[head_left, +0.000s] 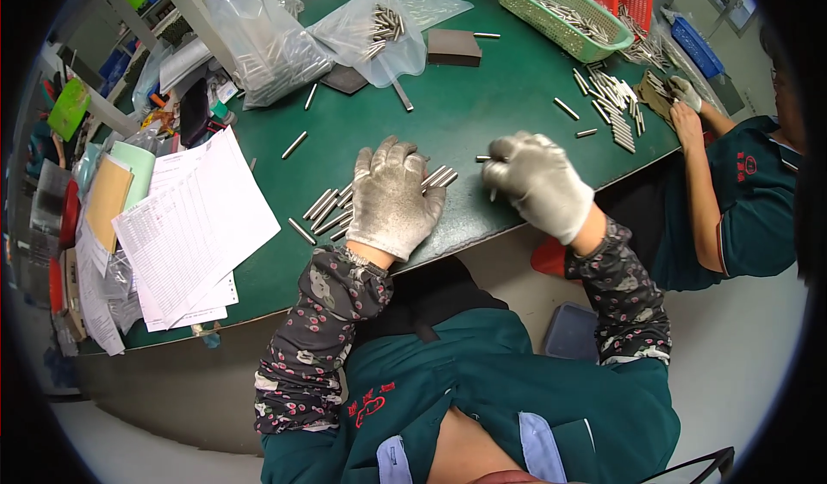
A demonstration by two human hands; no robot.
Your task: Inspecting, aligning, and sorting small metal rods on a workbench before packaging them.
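Observation:
My gloved left hand (394,193) is palm down on the green table, closed over a bundle of short metal pins (442,177) that jut out between thumb and forefinger. More loose metal pins (326,207) lie beside its wrist. To the right, my gloved right hand (538,184) is slightly blurred, its fingers curled inward. Whatever those fingers hold is hidden. A single pin (481,158) shows just beyond their tips; whether they touch it I cannot tell.
Printed papers (194,226) cover the table's left side. Plastic bags (370,36) with pins, a dark block (455,47) and a green basket (560,15) of pins stand farther back. At right, a co-worker's hands (687,109) are near a pile of pins (613,105).

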